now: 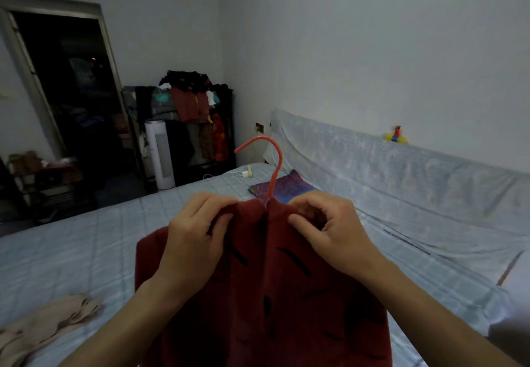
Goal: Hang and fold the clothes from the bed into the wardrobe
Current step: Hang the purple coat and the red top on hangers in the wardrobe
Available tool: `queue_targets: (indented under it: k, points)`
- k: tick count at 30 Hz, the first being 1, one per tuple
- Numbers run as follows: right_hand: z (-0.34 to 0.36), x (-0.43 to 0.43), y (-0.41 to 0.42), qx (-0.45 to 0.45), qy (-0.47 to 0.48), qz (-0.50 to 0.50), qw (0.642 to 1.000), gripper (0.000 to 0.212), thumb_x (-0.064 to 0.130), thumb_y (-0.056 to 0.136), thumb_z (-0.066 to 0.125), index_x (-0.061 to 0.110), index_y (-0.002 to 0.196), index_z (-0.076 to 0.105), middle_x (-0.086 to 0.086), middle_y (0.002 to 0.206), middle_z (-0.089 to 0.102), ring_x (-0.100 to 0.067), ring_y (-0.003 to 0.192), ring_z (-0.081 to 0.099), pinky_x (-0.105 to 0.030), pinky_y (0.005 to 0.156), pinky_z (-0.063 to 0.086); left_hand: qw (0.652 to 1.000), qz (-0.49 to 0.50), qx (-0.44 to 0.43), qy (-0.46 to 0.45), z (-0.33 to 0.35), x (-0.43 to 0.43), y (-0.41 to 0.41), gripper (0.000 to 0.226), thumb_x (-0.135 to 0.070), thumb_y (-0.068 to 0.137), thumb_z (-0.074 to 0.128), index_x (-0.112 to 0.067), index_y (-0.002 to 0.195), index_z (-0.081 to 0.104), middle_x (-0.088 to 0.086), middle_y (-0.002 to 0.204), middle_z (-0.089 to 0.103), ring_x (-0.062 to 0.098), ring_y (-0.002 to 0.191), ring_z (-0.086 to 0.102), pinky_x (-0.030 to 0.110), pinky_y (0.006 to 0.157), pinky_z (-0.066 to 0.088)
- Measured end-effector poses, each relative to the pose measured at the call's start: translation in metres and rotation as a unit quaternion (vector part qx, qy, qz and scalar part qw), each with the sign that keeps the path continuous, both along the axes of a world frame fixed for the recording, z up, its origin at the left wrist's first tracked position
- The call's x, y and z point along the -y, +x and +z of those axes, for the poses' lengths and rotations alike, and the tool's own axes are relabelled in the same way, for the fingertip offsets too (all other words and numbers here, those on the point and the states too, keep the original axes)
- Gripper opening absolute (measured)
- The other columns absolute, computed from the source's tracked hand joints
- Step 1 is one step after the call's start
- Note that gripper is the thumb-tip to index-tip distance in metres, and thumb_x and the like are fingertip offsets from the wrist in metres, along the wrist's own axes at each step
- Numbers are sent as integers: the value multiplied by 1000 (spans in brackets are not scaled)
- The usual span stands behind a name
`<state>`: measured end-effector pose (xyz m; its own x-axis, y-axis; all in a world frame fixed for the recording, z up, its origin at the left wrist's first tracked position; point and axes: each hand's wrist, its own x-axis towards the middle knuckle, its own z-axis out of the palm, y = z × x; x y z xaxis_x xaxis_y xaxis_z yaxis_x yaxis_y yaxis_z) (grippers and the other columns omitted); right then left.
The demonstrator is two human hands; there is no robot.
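Observation:
A dark red garment [258, 295] with black dashes hangs in front of me over the bed [86, 252]. An orange hanger [272, 166] sticks up out of its neck, with only the hook showing. My left hand [198, 234] pinches the left side of the collar. My right hand [327, 229] grips the right side of the collar beside the hook's stem. The wardrobe rack [198, 125] stands in the far corner with clothes hung in it and piled on top.
A beige garment [48, 326] lies at the bed's near left. A purple patterned cloth [286, 186] lies behind the hanger. A white tower fan [160, 157] stands by the rack. A dark doorway [71, 94] opens on the left. A covered headboard [401, 171] runs along the right.

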<state>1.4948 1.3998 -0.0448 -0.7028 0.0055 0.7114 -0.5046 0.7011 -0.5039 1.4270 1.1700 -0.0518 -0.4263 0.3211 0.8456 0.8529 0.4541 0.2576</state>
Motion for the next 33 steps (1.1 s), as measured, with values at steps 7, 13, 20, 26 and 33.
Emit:
queue_targets:
  k: [7, 13, 20, 26, 33]
  points:
    - [3, -10, -13, 61, -134, 142, 979, 6, 20, 88, 69, 20, 82, 68, -4, 70, 66, -26, 63, 61, -40, 59, 48, 983, 161, -51, -74, 24, -22, 15, 14, -14, 87, 62, -18, 98, 68, -6, 93, 63, 14, 92, 49, 27, 80, 30]
    - [-10, 5, -8, 63, -209, 199, 955, 11, 33, 87, 66, 23, 85, 70, -6, 73, 72, -31, 67, 68, -51, 62, 56, 971, 233, 55, -6, 31, -39, 57, 22, 3, 86, 64, -7, 103, 72, 2, 96, 58, 14, 82, 57, 17, 76, 44]
    - [-23, 55, 12, 43, -222, 236, 945, 6, 28, 87, 65, 25, 82, 67, 7, 67, 67, -11, 59, 63, -21, 52, 49, 924, 305, 220, 71, 24, -44, 119, 59, -62, 82, 62, -19, 122, 62, -11, 105, 56, 1, 97, 53, 16, 90, 43]
    - [-24, 130, 41, 102, -254, 346, 898, 20, 3, 85, 67, 23, 80, 68, 2, 71, 71, -15, 64, 69, -29, 55, 55, 877, 343, 269, 201, 31, 0, 156, 42, -38, 69, 81, -23, 104, 64, -1, 94, 67, 20, 91, 66, 43, 82, 55]
    - [-13, 222, 88, 223, -221, 476, 821, 7, 15, 88, 72, 21, 92, 71, -4, 82, 75, -20, 75, 73, -42, 71, 61, 845, 189, 329, 376, 42, 104, 218, 53, 20, 73, 69, -24, 102, 70, 3, 81, 74, 10, 72, 69, 19, 62, 54]
